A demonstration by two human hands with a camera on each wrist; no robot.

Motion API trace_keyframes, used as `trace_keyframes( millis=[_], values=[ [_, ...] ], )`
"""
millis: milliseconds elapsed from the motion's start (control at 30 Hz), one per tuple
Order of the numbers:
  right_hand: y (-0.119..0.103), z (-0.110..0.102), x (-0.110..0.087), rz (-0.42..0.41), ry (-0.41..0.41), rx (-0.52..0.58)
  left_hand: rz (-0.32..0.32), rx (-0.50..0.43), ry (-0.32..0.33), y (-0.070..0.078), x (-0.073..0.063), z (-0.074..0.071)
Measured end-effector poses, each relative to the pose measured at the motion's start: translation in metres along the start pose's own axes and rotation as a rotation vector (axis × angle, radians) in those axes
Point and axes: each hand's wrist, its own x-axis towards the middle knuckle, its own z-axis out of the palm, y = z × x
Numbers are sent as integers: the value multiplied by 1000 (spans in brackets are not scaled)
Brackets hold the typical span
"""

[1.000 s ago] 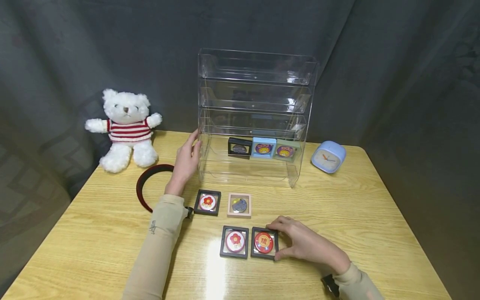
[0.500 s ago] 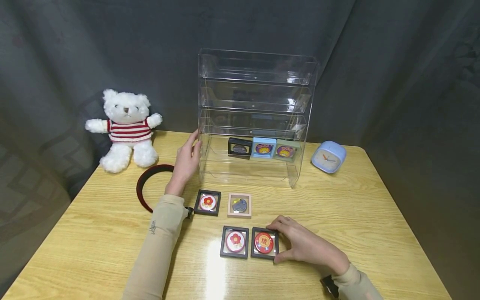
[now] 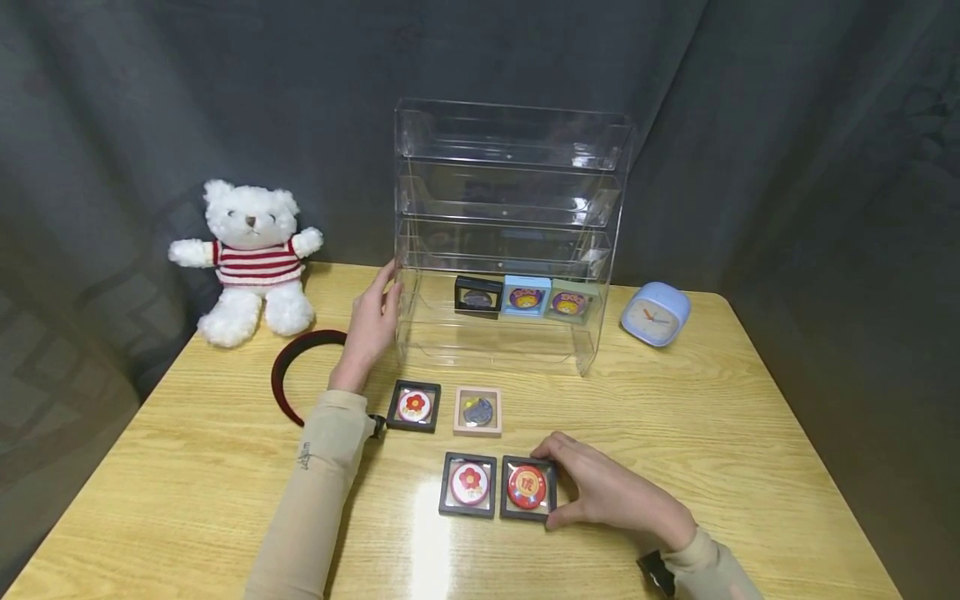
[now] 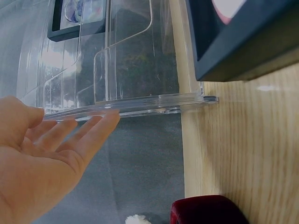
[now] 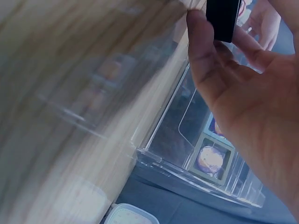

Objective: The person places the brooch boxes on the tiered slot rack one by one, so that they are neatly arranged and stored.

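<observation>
My left hand (image 3: pixel 371 323) rests against the left side of a clear acrylic display rack (image 3: pixel 502 358), its fingers extended along the panel in the left wrist view. With thumb and fingers at its right-hand corners, my right hand (image 3: pixel 603 492) pinches a black-framed badge case (image 3: pixel 527 487) holding a red round badge; the case's dark edge shows between thumb and fingers in the right wrist view. Just left of it lies another black badge case (image 3: pixel 468 484) with a flower badge. Behind these are a black flower-badge case (image 3: pixel 414 406) and a pink-framed case (image 3: pixel 477 412).
On a lower rack tier stand a black case (image 3: pixel 477 297), a light blue case (image 3: pixel 526 297) and a green case (image 3: pixel 572 302). A white teddy bear (image 3: pixel 255 262) sits at left, near a dark red headband (image 3: pixel 282 375). A blue clock (image 3: pixel 656 315) stands right of the rack.
Almost nothing differs: both hands keep their places on the rack and the badge case. The whole head view has shifted very slightly.
</observation>
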Motion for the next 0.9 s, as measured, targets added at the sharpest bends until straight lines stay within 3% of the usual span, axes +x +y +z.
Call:
trace_keyframes(
  millis=[400,567,900],
  values=[
    [-3,-7,5,9,32,127,9,1,4,0,0,0],
    [-3,-9,6,-16,66,97,11,1,3,-1,0,0],
    [-6,-14,11,18,118,70,4,1,2,-1,0,0]
  ],
)
